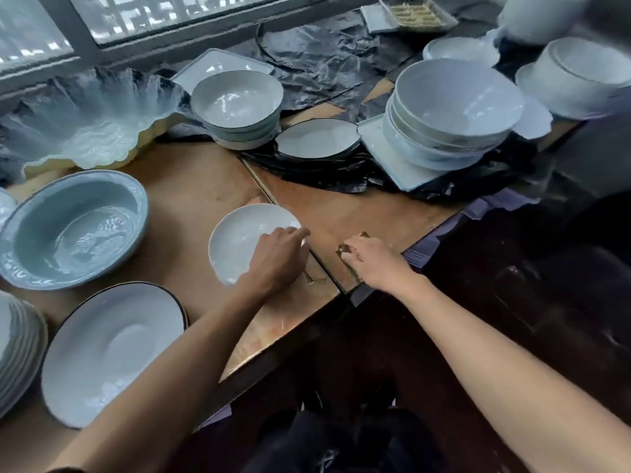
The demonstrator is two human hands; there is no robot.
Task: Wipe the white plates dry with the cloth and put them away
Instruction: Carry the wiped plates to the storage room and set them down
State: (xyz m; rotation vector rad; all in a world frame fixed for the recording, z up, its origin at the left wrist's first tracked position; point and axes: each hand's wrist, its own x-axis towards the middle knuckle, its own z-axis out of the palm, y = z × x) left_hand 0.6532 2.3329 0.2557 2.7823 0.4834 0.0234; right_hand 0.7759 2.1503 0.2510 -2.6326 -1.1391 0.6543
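1. Fingers of left hand [278, 256] curl over the small white plate's [239, 242] right rim, frame centre.
2. Right hand [370, 259] clasps a dark cloth [345, 250] at the table [358, 213] edge.
3. Bare tabletop lies above both hands.

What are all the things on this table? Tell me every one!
small round white plate: one, white, table middle, under the left hand
big pale blue basin: one, blue, left side
wide white plate with dark rim: one, white, front left
stack of white plates: one stack, left edge
stack of white bowls: one stack, back middle
taller stack of white bowls: one stack, back right
wavy glass dish: one, clear, back left
black plastic sheet: crumpled, along the back
dark cloth: one, under the right hand
left hand: on the small plate's rim
right hand: on the cloth, near the table edge
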